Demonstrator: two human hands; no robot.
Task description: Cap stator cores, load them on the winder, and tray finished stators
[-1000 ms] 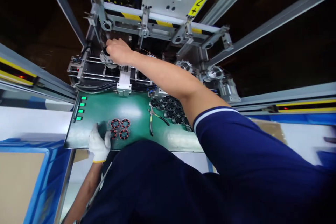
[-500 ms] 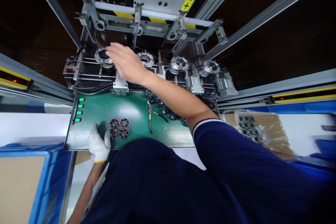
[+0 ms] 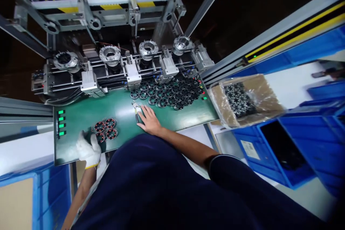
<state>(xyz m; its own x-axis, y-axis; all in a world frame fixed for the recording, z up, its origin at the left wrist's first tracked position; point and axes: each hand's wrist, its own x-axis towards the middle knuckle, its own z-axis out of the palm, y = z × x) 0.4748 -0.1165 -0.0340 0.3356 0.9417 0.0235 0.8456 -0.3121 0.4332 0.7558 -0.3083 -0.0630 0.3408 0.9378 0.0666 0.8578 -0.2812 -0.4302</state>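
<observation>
My left hand [image 3: 88, 148], in a white knit glove, rests at the front left of the green work surface [image 3: 77, 115]. Its thumb and fingers are apart, with nothing visible between them. Close beside it lie several ring-shaped motor stators with copper-red windings [image 3: 110, 123]. My bare right hand [image 3: 150, 120] is spread over the handles of a pair of pliers [image 3: 135, 107], partly covering them. Whether its palm touches the pliers I cannot tell. Behind that hand stands a dense group of black stators without visible windings [image 3: 161, 102].
Across the back runs a winding machine with several round metal holders [image 3: 110, 55]; the leftmost holder [image 3: 66, 60] has a black stator in it. Metal posts [image 3: 207, 3] flank it. At right is a plastic-lined carton of parts [image 3: 238, 99], above blue crates [image 3: 269, 154].
My right hand has come down from the leftmost holder to the pliers. The view has swung right, showing more of the stators and the carton. My left hand stays beside the wound stators.
</observation>
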